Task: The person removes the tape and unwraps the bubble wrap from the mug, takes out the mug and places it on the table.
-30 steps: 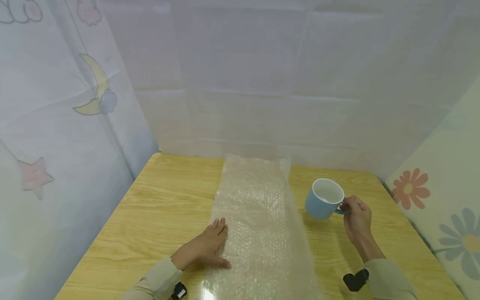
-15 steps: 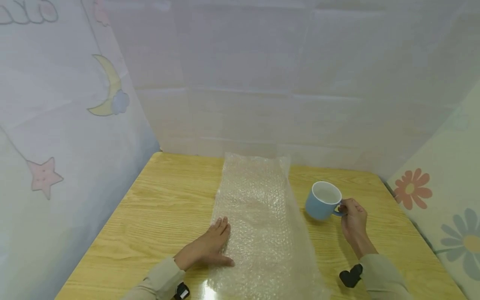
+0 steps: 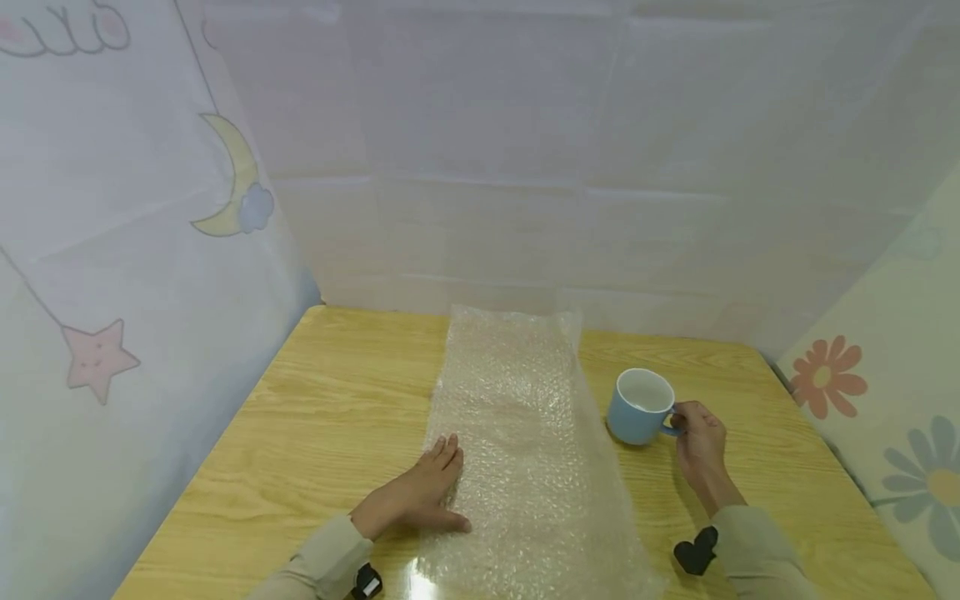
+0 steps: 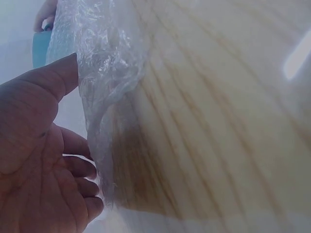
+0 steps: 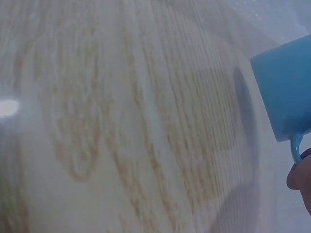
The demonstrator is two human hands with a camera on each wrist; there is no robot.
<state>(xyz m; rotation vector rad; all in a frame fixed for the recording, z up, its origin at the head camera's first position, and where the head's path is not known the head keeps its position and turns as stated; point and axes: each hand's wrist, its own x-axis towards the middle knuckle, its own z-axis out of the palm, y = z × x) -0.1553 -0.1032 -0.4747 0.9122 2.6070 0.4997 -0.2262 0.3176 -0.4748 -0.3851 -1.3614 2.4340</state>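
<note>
A blue mug (image 3: 636, 410) with a white inside is upright at the right of the table, its handle toward my right hand (image 3: 702, 442). That hand pinches the handle. In the right wrist view, a gap separates the mug (image 5: 286, 87) from its shadow, so it seems slightly off the table. A long sheet of bubble wrap (image 3: 525, 450) lies flat down the middle. My left hand (image 3: 423, 492) rests on its left edge, fingers extended and thumb apart. In the left wrist view, the palm and fingers of the left hand (image 4: 43, 145) lie along the bubble wrap's edge (image 4: 109, 53).
Beneath everything is a wood-grain table (image 3: 322, 400). A pale cloth backdrop (image 3: 480, 167) rises behind it. Printed cloth stands at both sides, with a moon (image 3: 238, 175) on the left and a red flower (image 3: 827, 377) on the right.
My right hand has brought the mug slightly down and to the left, toward the bubble wrap. The left hand has stayed nearly in place on the wrap. The head view has shifted a little.
</note>
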